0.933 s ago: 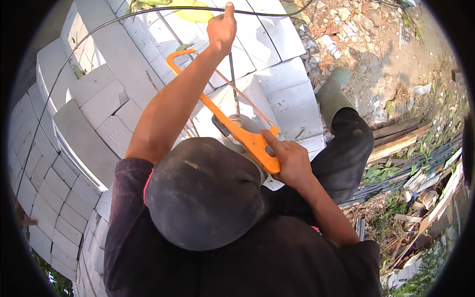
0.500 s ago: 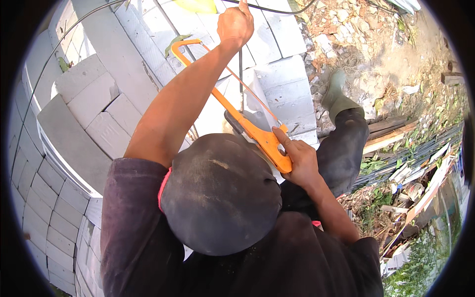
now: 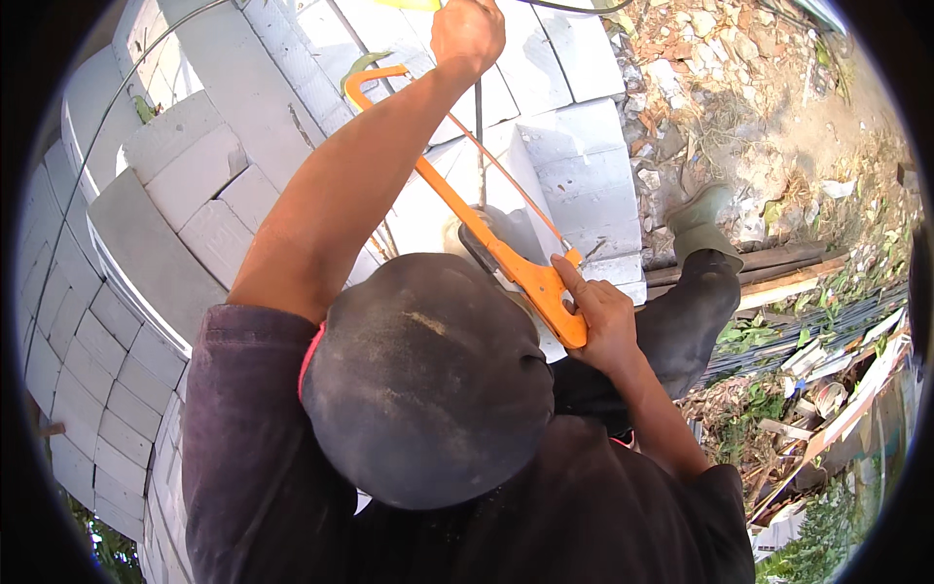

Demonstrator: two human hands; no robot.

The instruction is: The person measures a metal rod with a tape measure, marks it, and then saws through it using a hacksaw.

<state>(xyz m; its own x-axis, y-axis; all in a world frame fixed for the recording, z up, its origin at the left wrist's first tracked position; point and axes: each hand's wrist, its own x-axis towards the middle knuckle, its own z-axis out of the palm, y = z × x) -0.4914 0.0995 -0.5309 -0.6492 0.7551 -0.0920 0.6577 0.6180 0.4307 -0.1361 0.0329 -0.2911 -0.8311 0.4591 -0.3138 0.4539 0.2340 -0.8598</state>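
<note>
Right hand (image 3: 605,316) wraps its fingers round the orange hacksaw (image 3: 530,275), which extends ahead-left of them; left hand (image 3: 468,37) looks curled closed, contents unclear; best keep blade (image 3: 506,178) untwisted, clear of left fingers

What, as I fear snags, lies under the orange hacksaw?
Under the hacksaw, pale block and a thin dark rod show; whatever its body, the left forearm and cap cover cannot be seen.

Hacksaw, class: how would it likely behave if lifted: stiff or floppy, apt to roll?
The hacksaw would probably lift stiffly, given its thick orange frame. The thin blade may flex slightly, though it looks straight. Rolling seems unlikely with that long, angular outline.
</note>
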